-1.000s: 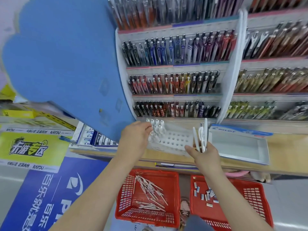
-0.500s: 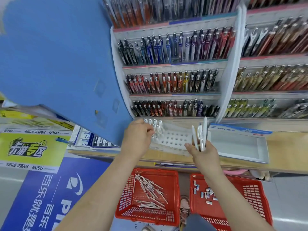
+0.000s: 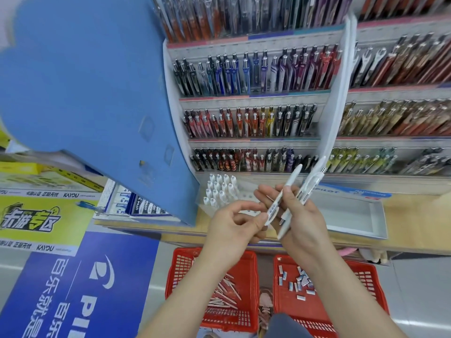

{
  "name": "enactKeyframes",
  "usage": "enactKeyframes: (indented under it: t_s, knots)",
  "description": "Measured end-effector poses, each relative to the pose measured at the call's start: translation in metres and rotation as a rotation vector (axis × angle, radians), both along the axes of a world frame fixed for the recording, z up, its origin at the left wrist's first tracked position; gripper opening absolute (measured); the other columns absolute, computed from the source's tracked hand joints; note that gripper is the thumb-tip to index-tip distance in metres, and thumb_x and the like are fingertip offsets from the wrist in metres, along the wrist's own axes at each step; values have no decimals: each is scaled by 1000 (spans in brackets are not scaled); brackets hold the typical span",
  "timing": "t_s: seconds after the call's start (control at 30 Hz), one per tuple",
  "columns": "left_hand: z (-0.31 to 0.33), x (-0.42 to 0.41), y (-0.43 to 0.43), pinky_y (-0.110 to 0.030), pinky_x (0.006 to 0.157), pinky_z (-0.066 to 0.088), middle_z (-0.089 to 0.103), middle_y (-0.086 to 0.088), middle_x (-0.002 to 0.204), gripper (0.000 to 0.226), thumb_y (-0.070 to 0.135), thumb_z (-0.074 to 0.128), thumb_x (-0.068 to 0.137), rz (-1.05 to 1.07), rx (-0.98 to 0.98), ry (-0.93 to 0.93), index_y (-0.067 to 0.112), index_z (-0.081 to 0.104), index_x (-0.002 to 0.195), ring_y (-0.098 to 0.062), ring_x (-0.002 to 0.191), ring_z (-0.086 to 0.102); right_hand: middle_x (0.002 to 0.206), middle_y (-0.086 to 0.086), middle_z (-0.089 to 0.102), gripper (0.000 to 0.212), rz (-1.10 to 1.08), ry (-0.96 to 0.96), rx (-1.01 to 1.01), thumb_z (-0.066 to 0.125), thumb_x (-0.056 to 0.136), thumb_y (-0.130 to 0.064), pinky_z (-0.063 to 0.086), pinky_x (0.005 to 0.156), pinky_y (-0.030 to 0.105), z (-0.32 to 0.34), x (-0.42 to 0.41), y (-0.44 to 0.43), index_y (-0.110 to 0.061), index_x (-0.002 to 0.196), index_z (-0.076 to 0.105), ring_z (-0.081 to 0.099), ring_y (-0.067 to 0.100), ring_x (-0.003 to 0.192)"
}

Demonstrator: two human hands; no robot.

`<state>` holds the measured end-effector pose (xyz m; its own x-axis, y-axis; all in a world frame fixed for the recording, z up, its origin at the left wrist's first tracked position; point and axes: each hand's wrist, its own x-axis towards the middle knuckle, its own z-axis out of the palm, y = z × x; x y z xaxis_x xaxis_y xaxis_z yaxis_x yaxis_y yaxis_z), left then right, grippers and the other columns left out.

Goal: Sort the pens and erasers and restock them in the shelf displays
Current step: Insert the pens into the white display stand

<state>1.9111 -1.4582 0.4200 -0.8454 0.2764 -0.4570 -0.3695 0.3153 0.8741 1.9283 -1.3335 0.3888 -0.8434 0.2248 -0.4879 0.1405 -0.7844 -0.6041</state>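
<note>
Both hands have drawn back from the pegged rack and met in front of it. Half a second ago the left hand [image 3: 238, 222] reached to the white pens standing at the rack's left end; it now pinches the lower end of one white pen [image 3: 280, 201] between thumb and forefinger. The right hand [image 3: 301, 217], which held its pens upright beside the rack, now tilts them to the right and closes around a small bundle of white pens [image 3: 308, 189], thumb pressed across them.

Reading leftward first: a yellow sign [image 3: 29, 217] carries Chinese characters and "KAYOU" along its borders, and a blue banner [image 3: 80, 286] below shows a white logo, more Chinese characters and the letters "PI". Boxes [image 3: 136, 203] under the blue panel [image 3: 85, 81] bear print too small to read. White pens [image 3: 220, 189] stand in the white pegged rack [image 3: 246, 198]. Right of the hands, an empty white tray [image 3: 353, 215] has a blue header reading "PILOT".

On the floor, the left red basket [image 3: 185, 289] holds loose pens [image 3: 225, 293], and the right red basket [image 3: 366, 301] holds small erasers [image 3: 299, 281].
</note>
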Motion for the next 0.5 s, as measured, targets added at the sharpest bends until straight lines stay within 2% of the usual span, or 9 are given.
enactKeyframes:
  t_s: [0.1, 0.2, 0.27, 0.4, 0.5]
  knots:
    - [0, 0, -4, -25, 65, 56, 72, -17, 79, 14, 8, 71, 81, 39, 56, -16, 12, 68, 94, -19, 69, 69, 99, 17, 73, 17, 15, 16, 6, 41, 100, -19, 57, 82, 41, 2, 0, -4, -8, 98, 53, 68, 31, 101]
    - [1, -2, -9, -21, 68, 53, 72, 0, 76, 14, 10, 72, 81, 35, -13, 110, 22, 73, 86, -10, 71, 65, 100, 16, 73, 18, 12, 5, 56, 42, 99, -21, 58, 78, 39, 1, 0, -7, -8, 104, 54, 70, 29, 96]
    - [4, -6, -16, -17, 68, 50, 72, 9, 78, 15, 14, 69, 84, 68, -70, 184, 28, 74, 87, -6, 73, 62, 96, 12, 73, 21, -22, -21, 94, 46, 97, -23, 56, 74, 36, 1, -1, 0, -8, 109, 55, 70, 24, 85]
    - [13, -17, -30, -16, 72, 52, 74, 6, 82, 14, 13, 69, 83, 198, -43, 232, 24, 75, 89, -7, 79, 67, 71, 6, 55, 12, -46, -73, 224, 50, 96, -20, 38, 44, 20, -5, -1, 22, -9, 97, 56, 49, 11, 53]
    - [21, -28, -33, -20, 67, 55, 72, -3, 73, 10, 8, 71, 79, 362, 55, 222, 16, 73, 85, -15, 70, 68, 67, 6, 55, 11, 76, -83, 415, 51, 97, -17, 25, 39, 22, -10, 0, 24, -8, 90, 54, 35, 11, 44]
